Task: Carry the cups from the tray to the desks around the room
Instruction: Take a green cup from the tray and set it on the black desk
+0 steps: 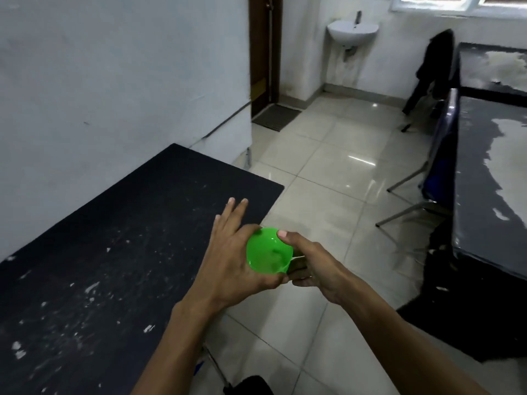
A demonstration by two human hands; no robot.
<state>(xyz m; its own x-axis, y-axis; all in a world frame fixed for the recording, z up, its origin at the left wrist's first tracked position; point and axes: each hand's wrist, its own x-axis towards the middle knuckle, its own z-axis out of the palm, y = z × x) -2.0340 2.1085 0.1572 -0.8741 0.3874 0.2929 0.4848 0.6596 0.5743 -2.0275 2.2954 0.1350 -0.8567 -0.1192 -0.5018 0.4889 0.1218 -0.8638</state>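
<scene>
A bright green plastic cup [269, 250] hangs in the air just past the right edge of a worn black desk [114, 252]. My right hand [310, 263] grips it from the right, thumb on the rim and fingers under the handle side. My left hand [232, 252] lies against the cup's left side, thumb beneath it and fingers stretched out flat over the desk corner. The cup's mouth faces up towards me and it looks empty. No tray is in view.
Pale tiled floor [328, 172] runs between the black desk and a second dark desk [490, 172] at the right with folding chairs [436, 166] beside it. A wall sink [352, 31] and a brown door [263, 52] stand at the far end.
</scene>
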